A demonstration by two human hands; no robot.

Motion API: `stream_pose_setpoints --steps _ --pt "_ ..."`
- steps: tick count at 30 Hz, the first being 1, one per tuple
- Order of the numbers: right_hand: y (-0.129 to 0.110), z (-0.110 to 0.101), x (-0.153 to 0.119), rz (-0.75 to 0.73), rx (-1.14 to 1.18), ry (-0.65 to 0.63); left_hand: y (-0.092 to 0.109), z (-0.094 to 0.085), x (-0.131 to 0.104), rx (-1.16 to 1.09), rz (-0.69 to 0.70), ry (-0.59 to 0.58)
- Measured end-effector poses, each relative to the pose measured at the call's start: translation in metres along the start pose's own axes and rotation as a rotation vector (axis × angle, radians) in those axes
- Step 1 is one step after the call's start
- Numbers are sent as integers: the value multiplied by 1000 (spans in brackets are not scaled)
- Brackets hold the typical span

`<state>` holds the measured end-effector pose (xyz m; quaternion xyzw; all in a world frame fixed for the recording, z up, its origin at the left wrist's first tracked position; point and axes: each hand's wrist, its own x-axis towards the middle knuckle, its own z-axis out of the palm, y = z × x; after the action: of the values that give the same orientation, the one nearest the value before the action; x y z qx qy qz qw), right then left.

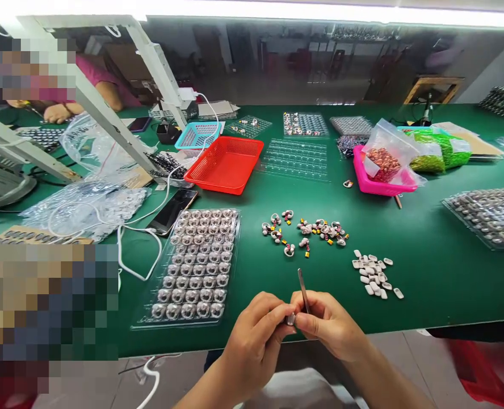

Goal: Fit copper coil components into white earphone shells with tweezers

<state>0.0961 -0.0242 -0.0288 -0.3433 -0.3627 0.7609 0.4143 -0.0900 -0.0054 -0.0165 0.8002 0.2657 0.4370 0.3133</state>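
Note:
Close to the table's front edge, my left hand (258,335) pinches a small silvery metal part (290,319) between thumb and fingers. My right hand (331,326) meets it there, its fingers closed on a thin metal tool like tweezers (303,289) that points up and away. The fingers partly cover the metal part, so its full shape is hidden. Left of my hands lies a clear plastic tray (235,267) filled with rows of similar shiny metal parts. Beyond them are small ring-like pieces with wires and yellow tabs (320,228). Small white rectangular caps (375,275) lie to the right.
A red basket (226,165), a clear empty tray (294,159) and a pink basket (383,184) holding a bag stand farther back. A phone (173,211) and a white cable (143,278) lie left. Another filled tray (490,216) sits right. A person's hand (56,112) shows far left.

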Motion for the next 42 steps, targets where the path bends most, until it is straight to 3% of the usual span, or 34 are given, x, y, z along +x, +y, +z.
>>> stream_pose_setpoints --steps 11,16,22,27,30,33,42 --pt "2 1 -1 12 11 -3 1 0 -4 -15 -54 -12" --pt "-5 -1 -6 -83 -221 47 2 -1 1 -100 -101 10" --pt "-12 -6 -19 -373 -702 86 -2 -6 -3 -188 -288 31" --pt "-9 -2 -21 -487 -762 106 -4 -1 -6 -460 -542 87" --pt "-7 0 -20 -473 -683 91 -3 -1 -2 -714 -768 99" --pt "-6 0 -19 -420 -613 65 -2 -4 2 -873 -896 73" --pt "-3 1 -18 -228 -461 169 0 -5 1 -742 -821 141"
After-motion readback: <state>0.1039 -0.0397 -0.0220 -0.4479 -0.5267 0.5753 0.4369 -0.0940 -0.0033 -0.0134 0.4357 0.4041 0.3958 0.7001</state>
